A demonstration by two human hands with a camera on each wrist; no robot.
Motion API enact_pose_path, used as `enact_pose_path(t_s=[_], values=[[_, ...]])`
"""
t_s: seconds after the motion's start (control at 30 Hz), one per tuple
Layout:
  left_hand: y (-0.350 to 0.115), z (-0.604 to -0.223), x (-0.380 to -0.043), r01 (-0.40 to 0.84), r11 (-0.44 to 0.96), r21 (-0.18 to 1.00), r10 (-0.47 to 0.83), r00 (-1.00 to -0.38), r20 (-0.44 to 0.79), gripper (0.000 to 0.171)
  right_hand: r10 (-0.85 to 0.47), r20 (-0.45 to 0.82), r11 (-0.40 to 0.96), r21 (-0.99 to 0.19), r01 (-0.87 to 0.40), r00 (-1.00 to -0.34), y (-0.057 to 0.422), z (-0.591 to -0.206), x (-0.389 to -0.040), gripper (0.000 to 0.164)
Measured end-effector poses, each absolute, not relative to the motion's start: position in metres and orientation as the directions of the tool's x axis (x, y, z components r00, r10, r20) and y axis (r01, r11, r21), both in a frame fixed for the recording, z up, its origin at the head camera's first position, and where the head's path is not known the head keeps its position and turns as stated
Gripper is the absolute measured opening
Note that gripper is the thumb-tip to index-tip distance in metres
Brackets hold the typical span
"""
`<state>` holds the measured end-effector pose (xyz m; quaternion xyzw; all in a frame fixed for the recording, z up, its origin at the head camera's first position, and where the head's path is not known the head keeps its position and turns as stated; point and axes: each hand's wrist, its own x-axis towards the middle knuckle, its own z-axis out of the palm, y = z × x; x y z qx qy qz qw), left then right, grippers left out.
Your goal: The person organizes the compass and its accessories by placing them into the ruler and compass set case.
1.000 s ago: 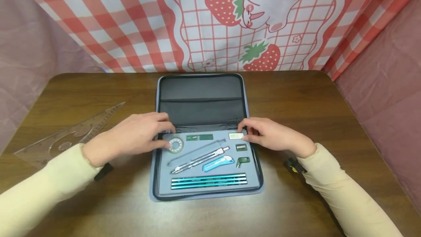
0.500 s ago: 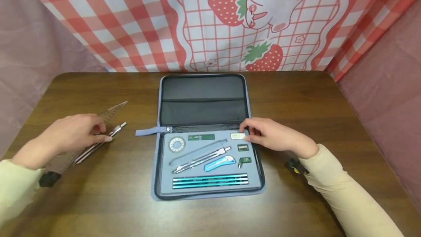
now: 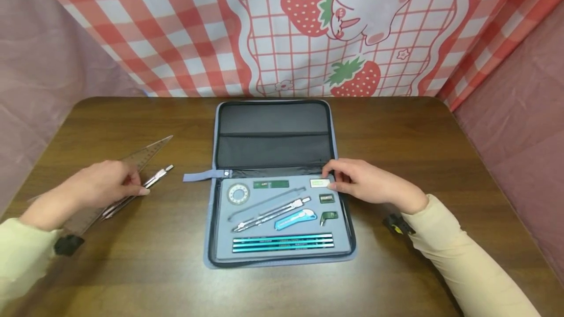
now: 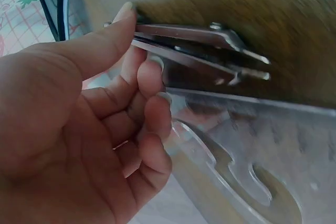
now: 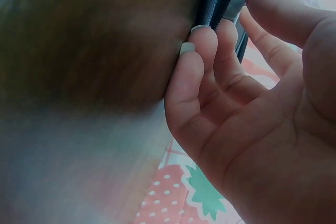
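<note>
My left hand (image 3: 103, 182) pinches a metal drawing compass (image 3: 158, 175) between thumb and fingertips at the table's left. In the left wrist view the compass (image 4: 194, 38) has its legs slightly apart. Beneath that hand lies a clear triangular ruler (image 3: 154, 149) with a curved cutout. Mid-table, an open zip case (image 3: 275, 150) shows a grey tray (image 3: 264, 224) holding a second compass (image 3: 269, 215), a blue cutter (image 3: 295, 218) and several pencils (image 3: 282, 243). My right hand (image 3: 367, 180) grips the case's right edge, its thumb close to the eraser (image 3: 319, 183).
The tray also carries a round white dial (image 3: 238, 193), a green lead box (image 3: 270, 184), a sharpener (image 3: 326, 198) and a small dark green part (image 3: 329, 217). A strap (image 3: 200, 176) sticks out left of the case. A checked cloth (image 3: 189, 28) hangs behind the brown table (image 3: 396, 131).
My left hand has moved left from the tray's upper left corner to the compass and pinches it. The case's strap has come into view. My right hand stays at the case.
</note>
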<state>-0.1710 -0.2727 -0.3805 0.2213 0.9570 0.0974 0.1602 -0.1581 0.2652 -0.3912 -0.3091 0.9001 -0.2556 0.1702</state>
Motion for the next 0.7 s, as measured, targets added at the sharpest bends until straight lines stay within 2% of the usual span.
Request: enact_pose_path(t_s=[0.13,0.3,0.47,0.7], values=[[-0.268,-0.383,-0.171,0.416,0.863,0.287,0.489,-0.832,-0.263,0.025,-0.64,-0.153,0.681,-0.568,-0.463,-0.753,0.266,-0.391,-0.158,0.02],[-0.259,-0.378,-0.166,0.404,0.876,0.263,0.473,-0.826,-0.306,0.026,-0.643,-0.154,0.677,-0.571,-0.464,-0.75,0.265,-0.391,-0.158,0.02],[-0.239,-0.362,-0.16,0.428,0.865,0.263,0.493,-0.823,-0.281,0.021,-0.643,-0.152,0.679,-0.566,-0.467,-0.75,0.266,-0.39,-0.158,0.02],[-0.185,-0.344,-0.153,0.485,0.787,0.381,0.592,-0.767,-0.247,0.018,-0.639,-0.152,0.681,-0.567,-0.463,-0.754,0.264,-0.39,-0.157,0.02]])
